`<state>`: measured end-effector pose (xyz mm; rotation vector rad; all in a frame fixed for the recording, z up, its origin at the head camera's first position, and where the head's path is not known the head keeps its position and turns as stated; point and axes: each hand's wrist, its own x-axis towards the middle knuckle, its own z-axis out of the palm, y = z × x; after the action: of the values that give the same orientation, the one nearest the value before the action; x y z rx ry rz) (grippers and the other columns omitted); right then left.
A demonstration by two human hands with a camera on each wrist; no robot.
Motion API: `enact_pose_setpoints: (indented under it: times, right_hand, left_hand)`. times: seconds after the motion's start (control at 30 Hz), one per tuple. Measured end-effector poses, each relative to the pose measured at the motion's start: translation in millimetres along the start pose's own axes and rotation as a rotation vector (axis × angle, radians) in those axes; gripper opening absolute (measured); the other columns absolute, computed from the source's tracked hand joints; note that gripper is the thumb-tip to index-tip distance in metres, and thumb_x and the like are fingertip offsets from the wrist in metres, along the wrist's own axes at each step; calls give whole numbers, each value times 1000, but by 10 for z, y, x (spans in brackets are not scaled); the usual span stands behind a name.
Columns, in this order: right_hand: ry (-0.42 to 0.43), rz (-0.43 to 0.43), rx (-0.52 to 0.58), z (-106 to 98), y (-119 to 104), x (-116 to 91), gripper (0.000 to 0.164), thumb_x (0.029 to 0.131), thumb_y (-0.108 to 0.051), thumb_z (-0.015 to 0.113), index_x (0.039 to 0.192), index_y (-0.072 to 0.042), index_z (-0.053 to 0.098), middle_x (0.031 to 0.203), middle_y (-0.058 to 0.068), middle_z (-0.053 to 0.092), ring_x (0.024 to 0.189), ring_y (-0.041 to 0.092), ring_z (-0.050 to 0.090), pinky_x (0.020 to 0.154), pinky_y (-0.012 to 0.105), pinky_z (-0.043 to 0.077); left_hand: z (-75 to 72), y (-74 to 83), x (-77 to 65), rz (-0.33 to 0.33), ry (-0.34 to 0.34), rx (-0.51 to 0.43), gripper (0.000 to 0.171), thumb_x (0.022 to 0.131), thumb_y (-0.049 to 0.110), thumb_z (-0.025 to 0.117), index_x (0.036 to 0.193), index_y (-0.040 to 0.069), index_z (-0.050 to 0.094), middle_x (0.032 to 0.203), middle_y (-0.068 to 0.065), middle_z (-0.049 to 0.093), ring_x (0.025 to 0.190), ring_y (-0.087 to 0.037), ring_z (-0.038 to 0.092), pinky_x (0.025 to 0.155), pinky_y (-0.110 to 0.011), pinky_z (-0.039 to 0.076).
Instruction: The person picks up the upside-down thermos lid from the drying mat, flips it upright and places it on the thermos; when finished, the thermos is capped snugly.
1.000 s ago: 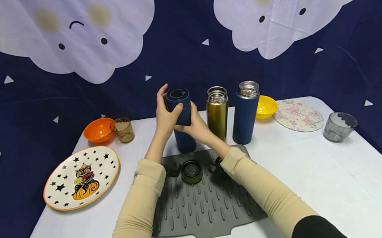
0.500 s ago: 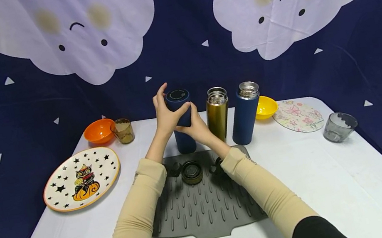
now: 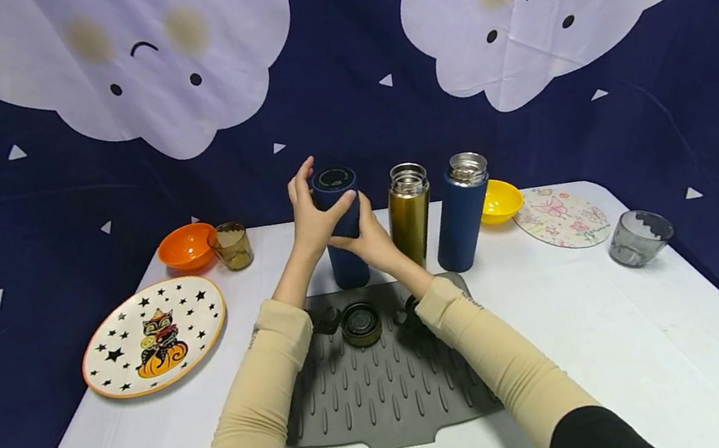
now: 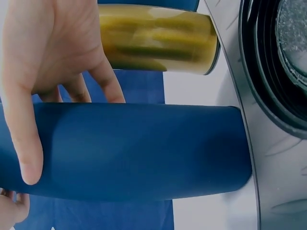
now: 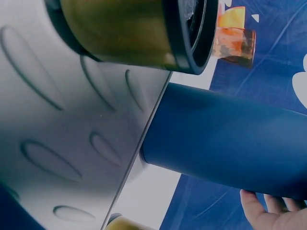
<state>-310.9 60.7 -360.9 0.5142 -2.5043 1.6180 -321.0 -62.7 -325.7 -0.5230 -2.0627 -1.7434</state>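
Note:
An upright dark blue thermos (image 3: pixel 347 258) stands behind the grey mat, with its dark round lid (image 3: pixel 334 178) on top. My left hand (image 3: pixel 314 220) reaches round the top from the left, thumb across the front near the lid's lower edge, index finger raised. My right hand (image 3: pixel 372 238) grips the body from the right, just below. In the left wrist view the right hand (image 4: pixel 53 72) lays its thumb along the blue body; fingertips of the left hand (image 4: pixel 12 211) show at the lower left. The right wrist view shows the right hand's fingertips (image 5: pixel 268 211).
A gold thermos (image 3: pixel 410 219) and another blue thermos (image 3: pixel 462 219) stand lidless to the right. A lid (image 3: pixel 361 325) lies on the ridged mat (image 3: pixel 389 401). Orange bowl (image 3: pixel 186 246), brown glass (image 3: pixel 232 247) and cat plate (image 3: pixel 203 337) are left; yellow bowl (image 3: pixel 501 202) and grey glass (image 3: pixel 640 238) right.
The printed marks on the lid have turned. My left thumb has shifted slightly right across the front of the thermos. The right hand and the thermos body have stayed in place.

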Motion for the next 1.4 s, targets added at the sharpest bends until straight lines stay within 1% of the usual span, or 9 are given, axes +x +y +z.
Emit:
enact_pose_setpoints:
  times: [0.1, 0.2, 0.5, 0.7, 0.83, 0.97, 1.17, 1.27, 1.4]
  right_hand:
    - [-5, 36, -30, -2, -11, -11, 99, 84, -24, 69, 147, -5, -6, 152, 19, 10, 138, 29, 20, 110, 41, 22]
    - [-8, 20, -21, -2, -12, -12, 97, 85, -23, 68, 147, -6, -5, 151, 19, 12, 136, 30, 25, 108, 41, 26]
    - [5, -54, 44, 3, 7, 0, 95, 82, -16, 70, 147, -8, 1, 148, 17, 22, 127, 29, 39, 101, 40, 37]
    - [-3, 13, -19, -2, 5, 6, 98, 84, -23, 69, 147, -5, -4, 151, 20, 12, 136, 31, 24, 108, 43, 25]
    - [-6, 43, -44, -8, -3, 1, 99, 84, -27, 68, 147, -4, -6, 152, 20, 9, 138, 31, 18, 110, 44, 21]
    - [-6, 22, -38, -17, -7, 2, 98, 83, -26, 69, 147, -6, -3, 151, 19, 16, 135, 30, 26, 108, 43, 25]
    - [-28, -8, -10, -35, -2, 6, 96, 83, -23, 69, 147, -10, -1, 150, 16, 19, 130, 29, 35, 105, 41, 31]
    - [-27, -14, -7, -29, 7, 8, 96, 83, -23, 70, 147, -10, -1, 149, 16, 21, 128, 29, 38, 104, 41, 33]
    - [-30, -12, -7, -36, 2, 7, 96, 84, -23, 69, 147, -9, -2, 150, 17, 18, 132, 30, 33, 106, 41, 30]
  left_hand:
    - [17, 5, 5, 8, 25, 57, 86, 75, 23, 76, 144, 22, 26, 134, -14, 26, 111, -27, 37, 94, -40, 38]
    - [20, -1, 14, 11, 31, 61, 84, 76, 20, 75, 145, 19, 25, 131, -17, 30, 109, -26, 40, 93, -39, 38]
    - [-21, -47, -20, -31, -34, -135, 77, 77, 14, 55, 147, 16, 22, 135, -18, 44, 115, -30, 46, 96, -44, 36]
    - [19, -21, 8, 1, 11, -12, 82, 78, 20, 72, 145, 19, 25, 139, -15, 27, 114, -24, 37, 97, -37, 35]
    - [34, -16, 24, 38, 49, 62, 86, 74, 21, 78, 144, 19, 27, 130, -18, 33, 111, -27, 41, 94, -39, 38]
    - [-16, -52, 29, 48, 33, -36, 84, 75, 13, 76, 143, 18, 26, 121, -15, 47, 102, -22, 52, 89, -33, 44]
    - [-108, -63, 40, -12, -93, -273, 77, 80, -2, 66, 143, 11, 22, 121, -21, 54, 93, -12, 55, 81, -25, 46]
    - [-105, -93, 49, -21, -117, -280, 71, 82, 0, 62, 142, 9, 25, 130, -22, 47, 99, -14, 51, 83, -23, 43]
    - [-63, -59, 38, -20, -79, -165, 73, 80, 8, 67, 141, 13, 29, 137, -15, 32, 102, -19, 44, 86, -28, 40]
